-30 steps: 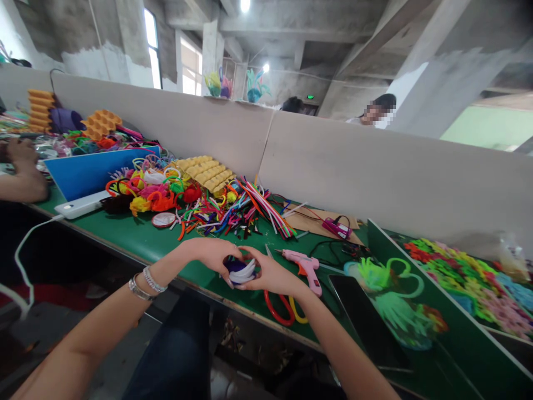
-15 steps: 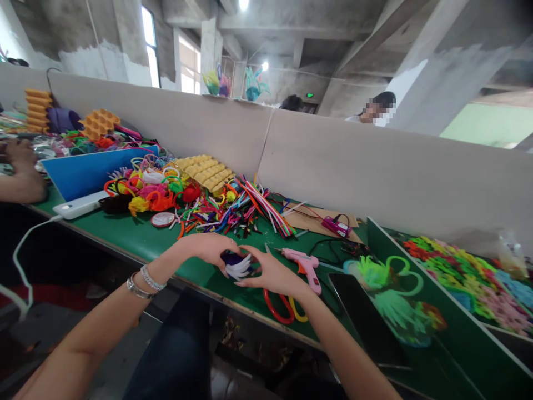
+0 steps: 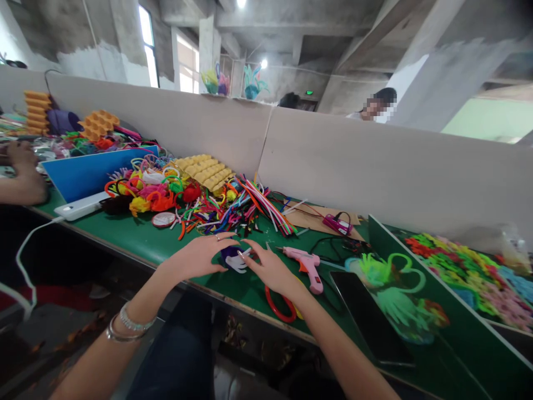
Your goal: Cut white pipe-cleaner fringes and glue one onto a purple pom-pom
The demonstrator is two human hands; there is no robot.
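A small purple and white fuzzy pipe-cleaner piece [image 3: 235,261] sits low over the green table's front part, between my two hands. My left hand [image 3: 199,258] arches on its left side, fingers apart, with a gap between thumb and fingers. From the right, my right hand [image 3: 270,271] reaches over it with fingers spread, one fingertip touching the white strands. Whether the piece rests fully on the tabletop is hard to tell. Just beyond my right hand lies a pink glue gun [image 3: 306,266]. Scissors with a red and yellow handle [image 3: 280,306] lie partly under my right forearm.
Behind my hands are heaped pipe cleaners [image 3: 266,205] and a yellow egg-crate tray [image 3: 206,171]. A black phone [image 3: 370,316] and green fuzzy pieces [image 3: 400,305] lie right, beside a green divider [image 3: 441,294]. A white power strip [image 3: 81,206] sits left, near a co-worker's arm [image 3: 23,178].
My left hand has loosened from the piece and its fingers have spread. My right fingers have shifted left over the white strands. The piece has moved slightly lower.
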